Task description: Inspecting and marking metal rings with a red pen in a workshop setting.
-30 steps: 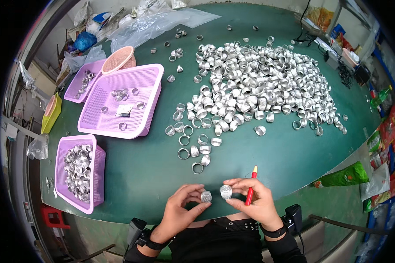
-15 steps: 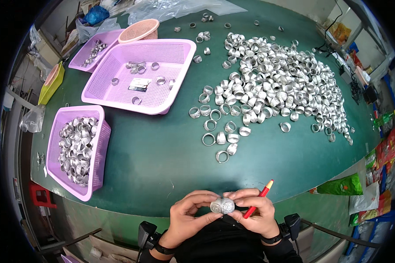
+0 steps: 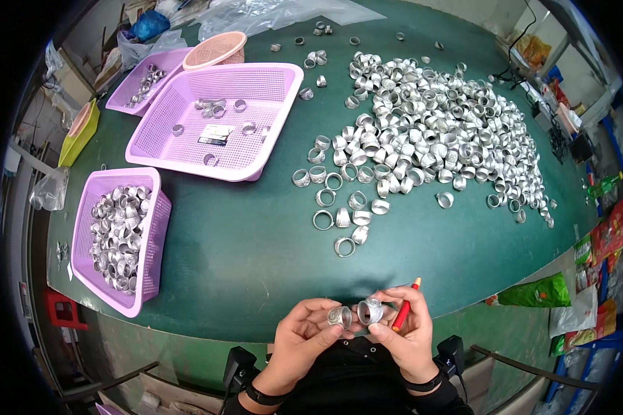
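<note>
My left hand [image 3: 303, 339] is closed around a silver-coloured metal ring [image 3: 339, 317], its thumb and fingers on the band. In my right hand [image 3: 407, 340] a second wide metal ring [image 3: 369, 311] is pinched, its opening turned partly toward the other one. A red pencil-like stick [image 3: 406, 304] with a pale tip is also tucked in the right hand's fingers, pointing up and away. Both rings are above the near edge of the green table [image 3: 256, 242], side by side. Beyond my hands a few loose rings [image 3: 345, 247] lie at the edge of a large ring pile [image 3: 436, 124].
A purple basket [image 3: 160, 228] full of rings stands at the left. Behind it, a wide purple basket [image 3: 256, 166] holds several rings and a small card. A smaller purple basket [image 3: 118, 100] and a pinkish basket [image 3: 211, 52] sit farther back. Clear plastic sheeting [image 3: 256, 17] covers the far edge.
The two rings, pressed together before, are now apart and turned so their openings show. My hands have tilted, and the red stick has swung more upright.
</note>
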`<act>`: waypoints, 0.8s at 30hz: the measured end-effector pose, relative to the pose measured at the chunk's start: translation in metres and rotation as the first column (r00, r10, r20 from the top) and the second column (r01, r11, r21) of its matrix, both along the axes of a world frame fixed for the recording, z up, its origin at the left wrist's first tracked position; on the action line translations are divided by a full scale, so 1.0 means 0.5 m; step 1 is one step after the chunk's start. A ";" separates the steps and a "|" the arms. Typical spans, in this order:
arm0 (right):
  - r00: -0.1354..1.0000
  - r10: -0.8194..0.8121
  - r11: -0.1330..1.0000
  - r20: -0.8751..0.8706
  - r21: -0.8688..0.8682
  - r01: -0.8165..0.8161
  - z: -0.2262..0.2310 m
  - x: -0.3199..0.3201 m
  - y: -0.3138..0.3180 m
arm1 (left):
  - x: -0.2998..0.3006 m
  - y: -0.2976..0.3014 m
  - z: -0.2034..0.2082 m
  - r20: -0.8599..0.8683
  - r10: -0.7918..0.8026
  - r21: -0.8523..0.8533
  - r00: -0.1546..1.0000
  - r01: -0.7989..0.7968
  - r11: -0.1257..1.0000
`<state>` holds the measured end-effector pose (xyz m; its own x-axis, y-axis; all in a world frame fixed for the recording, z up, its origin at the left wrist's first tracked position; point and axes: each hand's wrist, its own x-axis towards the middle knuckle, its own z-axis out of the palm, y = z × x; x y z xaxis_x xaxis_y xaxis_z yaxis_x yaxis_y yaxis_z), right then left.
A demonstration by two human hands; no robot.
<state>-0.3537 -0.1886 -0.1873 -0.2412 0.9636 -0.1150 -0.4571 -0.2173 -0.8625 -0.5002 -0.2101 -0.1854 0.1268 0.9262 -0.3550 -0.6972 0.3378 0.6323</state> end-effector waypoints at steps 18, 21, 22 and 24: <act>0.774 -0.196 0.847 0.602 0.501 -0.175 0.004 0.006 0.017 | -0.018 0.002 -0.036 -0.786 0.321 0.465 0.529 0.162 0.870; 0.800 -0.179 0.836 0.573 0.517 -0.183 0.000 0.004 0.019 | -0.015 0.006 -0.032 -0.372 0.153 0.291 0.915 -0.042 0.956; 0.821 -0.160 0.832 0.549 0.522 -0.186 -0.002 0.003 0.020 | -0.023 0.011 -0.020 -0.077 -0.001 0.116 0.997 0.010 0.993; 0.904 -0.077 0.835 0.421 0.523 -0.173 0.002 -0.004 0.016 | -0.020 0.012 0.008 0.270 -0.118 -0.085 0.956 0.146 0.986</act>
